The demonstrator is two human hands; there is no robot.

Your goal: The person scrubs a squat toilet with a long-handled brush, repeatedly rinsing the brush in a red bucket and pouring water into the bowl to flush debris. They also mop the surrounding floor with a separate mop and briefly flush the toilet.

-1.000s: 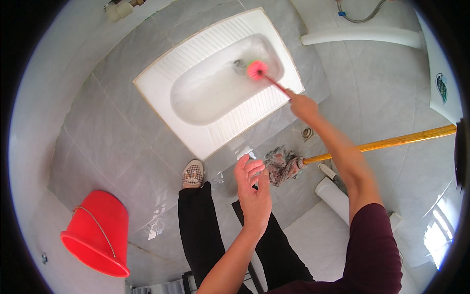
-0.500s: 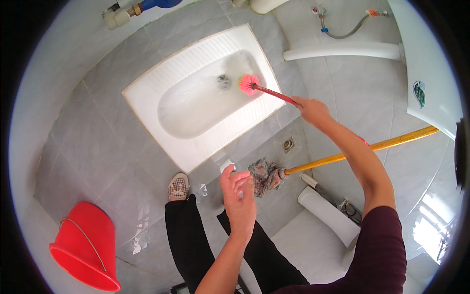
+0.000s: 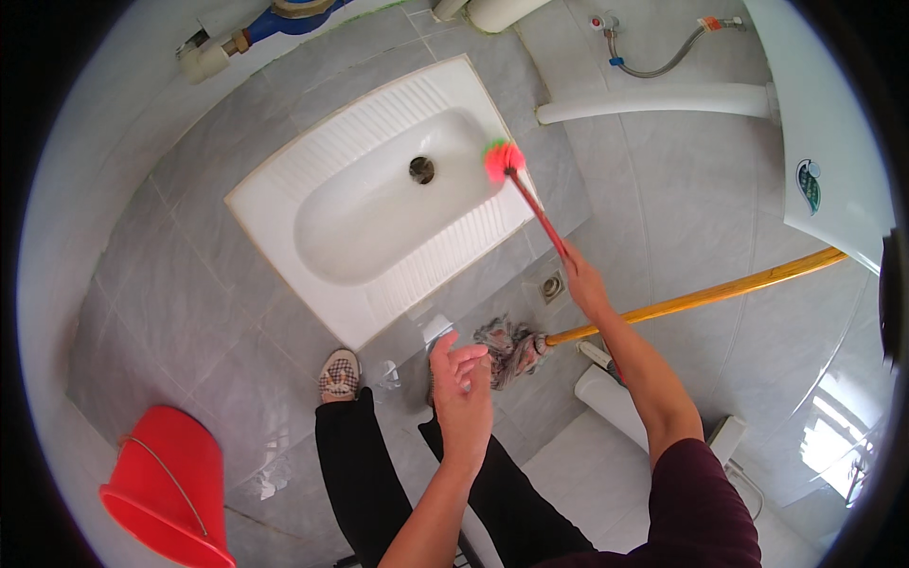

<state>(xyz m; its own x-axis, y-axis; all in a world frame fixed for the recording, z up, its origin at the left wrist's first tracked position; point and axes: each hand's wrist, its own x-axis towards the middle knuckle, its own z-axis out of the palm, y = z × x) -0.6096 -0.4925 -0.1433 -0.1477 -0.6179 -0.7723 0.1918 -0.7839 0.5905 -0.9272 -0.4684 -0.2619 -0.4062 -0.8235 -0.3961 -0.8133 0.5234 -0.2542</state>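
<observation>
My right hand [image 3: 585,284] is closed round the red handle of a toilet brush [image 3: 538,210]. The brush's pink and green head is over the right end of the white squat toilet [image 3: 327,308], by its rim; whether it touches cannot be told. A dark drain hole [image 3: 421,170] shows in the basin. My left hand [image 3: 464,398] is raised in front of me, nearer than the toilet, its fingers half bent and apart with nothing in them. Behind its fingertips lies the grey rag head of a mop [image 3: 511,350].
The mop's yellow wooden pole [image 3: 720,295] slants up to the right, passing behind my right forearm. A red bucket [image 3: 170,473] stands at lower left. A floor drain [image 3: 551,286] lies right of the toilet. A white pipe [image 3: 663,101] and a metal hose [image 3: 658,68] run along the wall.
The brush head has moved right, from inside the basin to its right rim, and the handle is steeper. My right hand has come nearer. White water in the basin has drained, baring the hole.
</observation>
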